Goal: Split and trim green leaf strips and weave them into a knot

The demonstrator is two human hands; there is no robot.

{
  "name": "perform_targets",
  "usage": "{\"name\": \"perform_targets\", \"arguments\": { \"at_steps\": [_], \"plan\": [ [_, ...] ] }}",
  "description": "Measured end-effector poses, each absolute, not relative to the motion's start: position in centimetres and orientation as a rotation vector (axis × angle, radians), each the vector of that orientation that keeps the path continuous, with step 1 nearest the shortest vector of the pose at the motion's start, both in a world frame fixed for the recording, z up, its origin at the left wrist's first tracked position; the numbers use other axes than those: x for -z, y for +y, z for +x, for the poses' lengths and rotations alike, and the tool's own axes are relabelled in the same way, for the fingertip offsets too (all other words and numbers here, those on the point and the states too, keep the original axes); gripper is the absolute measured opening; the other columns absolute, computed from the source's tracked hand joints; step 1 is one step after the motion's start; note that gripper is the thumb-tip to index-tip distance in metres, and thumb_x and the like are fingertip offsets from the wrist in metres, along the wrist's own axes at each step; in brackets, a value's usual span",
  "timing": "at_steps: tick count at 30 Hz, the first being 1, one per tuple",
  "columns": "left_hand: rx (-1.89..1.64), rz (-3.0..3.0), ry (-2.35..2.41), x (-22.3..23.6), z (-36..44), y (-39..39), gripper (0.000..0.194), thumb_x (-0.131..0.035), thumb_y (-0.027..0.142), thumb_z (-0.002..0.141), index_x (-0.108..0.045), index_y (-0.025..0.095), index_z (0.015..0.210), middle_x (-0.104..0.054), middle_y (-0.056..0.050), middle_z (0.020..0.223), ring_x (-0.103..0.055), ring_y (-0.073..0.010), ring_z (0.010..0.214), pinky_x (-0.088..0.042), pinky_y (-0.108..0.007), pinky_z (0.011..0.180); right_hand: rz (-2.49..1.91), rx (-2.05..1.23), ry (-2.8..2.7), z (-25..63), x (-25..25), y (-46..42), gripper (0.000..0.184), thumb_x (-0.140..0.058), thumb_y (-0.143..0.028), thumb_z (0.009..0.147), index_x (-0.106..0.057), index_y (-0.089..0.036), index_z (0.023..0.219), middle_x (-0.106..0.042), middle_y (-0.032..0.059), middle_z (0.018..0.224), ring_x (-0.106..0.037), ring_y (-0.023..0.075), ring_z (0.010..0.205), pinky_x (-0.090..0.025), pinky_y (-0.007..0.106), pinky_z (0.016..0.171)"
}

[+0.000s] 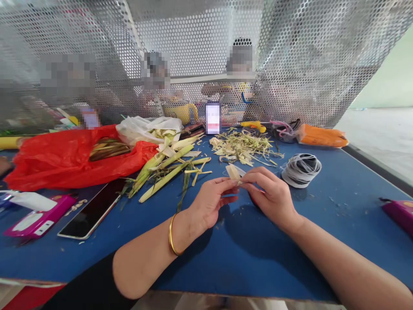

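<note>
Above the middle of the blue table, both hands meet at a pale corn husk piece (pixel 232 172). My left hand (pixel 213 196), with a gold bangle at the wrist, pinches its lower end between thumb and fingertips. From the right, my right hand (pixel 271 193) is also closed on that end, fingertips against the left ones. The husk's wide end points up and away; its pinched end is hidden by fingers. Just beyond lies a heap of shredded husk strips (pixel 243 146). A spool of grey-white cord (pixel 301 170) stands right of my right hand.
Green corn husks (pixel 161 170) and a red plastic bag (pixel 58 159) lie at left, near a dark phone (pixel 93 211) and a magenta pack (pixel 41 217). A lit phone (pixel 212 118) stands before the perforated metal screen (pixel 193 38). An orange pack (pixel 322 136) lies far right. People sit behind the screen.
</note>
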State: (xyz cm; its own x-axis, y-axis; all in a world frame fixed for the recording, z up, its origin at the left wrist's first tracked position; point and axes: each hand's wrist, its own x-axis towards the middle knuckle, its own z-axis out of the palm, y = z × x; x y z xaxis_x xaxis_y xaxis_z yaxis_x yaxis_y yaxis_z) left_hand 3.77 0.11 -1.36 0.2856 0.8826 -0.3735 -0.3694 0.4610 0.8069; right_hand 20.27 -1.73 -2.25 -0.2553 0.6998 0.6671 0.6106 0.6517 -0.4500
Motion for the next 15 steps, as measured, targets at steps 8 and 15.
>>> {"name": "perform_targets", "arguments": {
  "at_steps": [8,15],
  "plan": [
    [-0.852,0.637,0.888,1.53,3.72,-0.11,0.021,-0.082,0.026,0.058,-0.070,0.014,0.070,-0.065,-0.003,0.072,-0.060,-0.0135,0.071,-0.048,-0.024,0.065,-1.006,0.098,-2.060,20.40,2.15,-1.61,0.012,-0.055,-0.019,0.092,-0.066,-0.020,0.093,-0.063,0.0061,0.090,-0.061,0.0178,0.081,-0.048,0.031,0.074],
    [-1.002,0.686,0.900,1.77,4.22,-0.19,0.024,-0.086,0.023,0.053,-0.071,0.013,0.070,-0.068,-0.003,0.071,-0.062,-0.0116,0.066,-0.050,-0.026,0.070,-1.052,-0.069,-1.938,20.04,2.15,-1.73,0.009,-0.058,-0.019,0.090,-0.066,-0.020,0.086,-0.061,0.0046,0.086,-0.061,0.0175,0.081,-0.048,0.030,0.074]
  ]
}}
